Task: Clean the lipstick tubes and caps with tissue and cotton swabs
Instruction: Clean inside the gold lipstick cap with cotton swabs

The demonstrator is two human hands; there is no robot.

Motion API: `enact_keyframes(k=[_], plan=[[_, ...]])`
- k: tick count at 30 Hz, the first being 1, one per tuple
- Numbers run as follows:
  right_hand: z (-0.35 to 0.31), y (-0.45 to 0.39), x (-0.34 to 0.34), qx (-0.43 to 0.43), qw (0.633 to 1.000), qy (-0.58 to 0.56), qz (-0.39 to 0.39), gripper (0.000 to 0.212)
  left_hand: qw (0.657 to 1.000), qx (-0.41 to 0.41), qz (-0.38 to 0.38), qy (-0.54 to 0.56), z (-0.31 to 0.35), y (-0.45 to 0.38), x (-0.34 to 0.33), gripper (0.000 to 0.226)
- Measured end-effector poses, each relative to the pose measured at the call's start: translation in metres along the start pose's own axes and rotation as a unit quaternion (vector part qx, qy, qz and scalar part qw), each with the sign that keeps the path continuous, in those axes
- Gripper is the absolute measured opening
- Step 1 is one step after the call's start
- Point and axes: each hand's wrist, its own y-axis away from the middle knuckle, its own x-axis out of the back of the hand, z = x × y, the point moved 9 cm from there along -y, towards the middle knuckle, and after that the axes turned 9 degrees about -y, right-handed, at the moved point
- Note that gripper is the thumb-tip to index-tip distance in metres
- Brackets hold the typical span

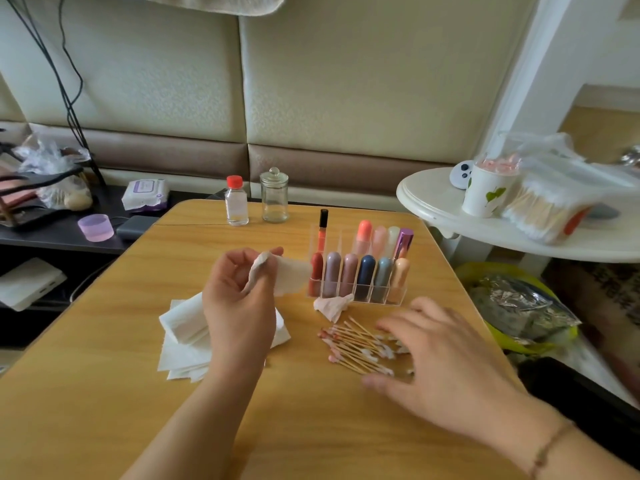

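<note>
Tissue [277,275] pinched in left hand [239,299]; no label on bottle [236,202] readable.

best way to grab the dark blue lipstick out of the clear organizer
Pinch the rounded cap of the dark blue lipstick from straight above and lift it up. It stands upright in the front row of the clear organizer, with its lower half walled in by the slot and tubes close on both sides. Only the top is free, so a thumb-and-finger grip front to back looks safest.
</note>
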Motion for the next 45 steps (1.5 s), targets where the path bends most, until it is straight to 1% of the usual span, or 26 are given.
enact_keyframes(k=[2,5,7,10,12,14,16,17,18,20,22,23,25,26,29,30,32,33,34,35,37,38,39,41,43,45], plan=[[-0.012,-0.013,-0.002,-0.026,0.999,0.022,0.006,0.077,0.999,-0.035,0.009,-0.002,0.006,0.000,0.003,0.015],[-0.017,-0.025,-0.006,-0.053,0.998,0.026,-0.001,0.062,0.988,-0.116,-0.038,-0.096,0.011,0.004,-0.008,0.017],[-0.023,-0.025,-0.011,-0.053,0.998,0.014,-0.013,0.052,0.965,-0.168,-0.096,-0.179,0.009,0.010,-0.024,0.025],[-0.034,-0.015,-0.020,-0.029,0.999,0.012,-0.024,0.041,0.912,-0.230,-0.200,-0.273,0.004,0.023,-0.048,0.022],[-0.038,-0.005,-0.021,-0.026,1.000,0.015,-0.009,0.029,0.880,-0.235,-0.263,-0.319,-0.001,0.030,-0.057,0.021],[-0.046,0.003,-0.022,-0.016,0.999,0.027,0.019,0.022,0.842,-0.227,-0.329,-0.363,-0.010,0.035,-0.062,0.032],[-0.051,0.009,-0.023,-0.014,0.998,0.036,0.054,0.037,0.803,-0.208,-0.405,-0.385,-0.015,0.040,-0.065,0.050],[-0.053,0.012,-0.023,-0.020,0.996,0.044,0.070,0.038,0.798,-0.185,-0.433,-0.375,-0.013,0.042,-0.065,0.056],[-0.054,0.014,-0.026,-0.022,0.995,0.063,0.074,0.037,0.804,-0.152,-0.450,-0.358,-0.012,0.041,-0.064,0.057],[-0.054,0.017,-0.033,-0.026,0.995,0.077,0.059,0.038,0.807,-0.137,-0.439,-0.371,-0.008,0.034,-0.066,0.050],[-0.056,0.021,-0.031,-0.017,0.995,0.077,0.056,0.040,0.797,-0.182,-0.384,-0.429,-0.003,0.027,-0.073,0.047],[-0.058,0.023,-0.025,-0.023,0.996,0.075,0.046,0.037,0.793,-0.199,-0.362,-0.448,-0.004,0.025,-0.077,0.048],[-0.059,0.027,-0.019,-0.026,0.998,0.061,0.001,0.026,0.784,-0.188,-0.353,-0.475,-0.013,0.024,-0.084,0.042],[-0.057,0.029,-0.017,-0.018,0.998,0.050,-0.016,0.030,0.773,-0.184,-0.355,-0.492,-0.019,0.025,-0.088,0.038],[-0.049,0.043,-0.003,0.000,1.000,0.025,-0.014,0.051,0.742,-0.206,-0.348,-0.535,-0.024,0.029,-0.096,0.038],[-0.045,0.044,0.003,-0.013,1.000,0.015,-0.009,0.050,0.739,-0.215,-0.334,-0.544,-0.022,0.030,-0.098,0.038],[-0.031,0.042,0.009,-0.048,0.998,-0.034,-0.011,0.039,0.737,-0.226,-0.316,-0.553,-0.018,0.032,-0.101,0.035],[-0.024,0.039,0.012,-0.070,0.996,-0.060,-0.014,0.034,0.741,-0.224,-0.313,-0.550,-0.016,0.034,-0.102,0.029],[-0.015,0.036,0.017,-0.094,0.992,-0.083,-0.011,0.031,0.756,-0.212,-0.309,-0.537,-0.015,0.035,-0.099,0.022],[-0.004,0.031,0.019,-0.122,0.986,-0.110,-0.003,0.027,0.792,-0.179,-0.299,-0.502,-0.015,0.035,-0.092,0.014],[0.013,0.019,0.024,-0.170,0.969,-0.178,0.018,0.013,0.889,-0.051,-0.264,-0.371,-0.020,0.038,-0.072,0.006],[0.016,0.011,0.025,-0.186,0.960,-0.210,0.025,0.008,0.925,0.013,-0.240,-0.294,-0.023,0.044,-0.061,0.006],[0.016,0.004,0.024,-0.195,0.952,-0.233,0.030,0.009,0.947,0.051,-0.212,-0.235,-0.023,0.050,-0.053,0.007],[0.006,-0.008,0.020,-0.196,0.948,-0.250,0.029,0.014,0.966,0.064,-0.163,-0.188,-0.016,0.063,-0.042,0.008],[-0.012,-0.014,0.016,-0.192,0.955,-0.223,0.031,0.007,0.976,0.056,-0.130,-0.163,-0.007,0.072,-0.036,0.010],[-0.029,-0.015,0.011,-0.184,0.965,-0.184,0.042,0.011,0.980,0.047,-0.120,-0.150,-0.001,0.078,-0.036,0.011]])
